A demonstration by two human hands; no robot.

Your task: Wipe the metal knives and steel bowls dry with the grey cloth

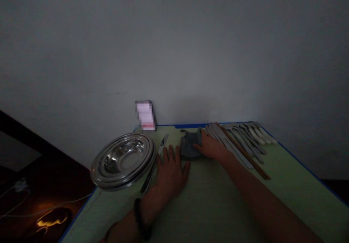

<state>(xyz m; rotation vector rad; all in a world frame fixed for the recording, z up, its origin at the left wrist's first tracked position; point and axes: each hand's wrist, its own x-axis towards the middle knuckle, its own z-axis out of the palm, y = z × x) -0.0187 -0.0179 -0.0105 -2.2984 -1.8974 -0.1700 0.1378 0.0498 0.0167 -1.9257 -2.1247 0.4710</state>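
My left hand (169, 172) lies flat on the green tabletop (215, 206) with its fingers spread, holding nothing. Its fingertips are beside a table knife (161, 149), which lies slanted between the hand and a stack of round metal dishes (131, 159). My right hand (212, 145) grips the right side of a dark grey folded cloth (189, 145), its thumb over the top. Some of its fingers are hidden by the hand and the cloth. Just right of that hand lie several more knives (229, 145) and a pair of wooden chopsticks (245, 152).
Several forks and spoons (242, 136) lie in a row at the back right, with white-handled or white spoons (259, 136) beyond them. A phone with a blurred screen (145, 116) leans on the wall (174, 54). A cable (62, 202) runs across the floor at left.
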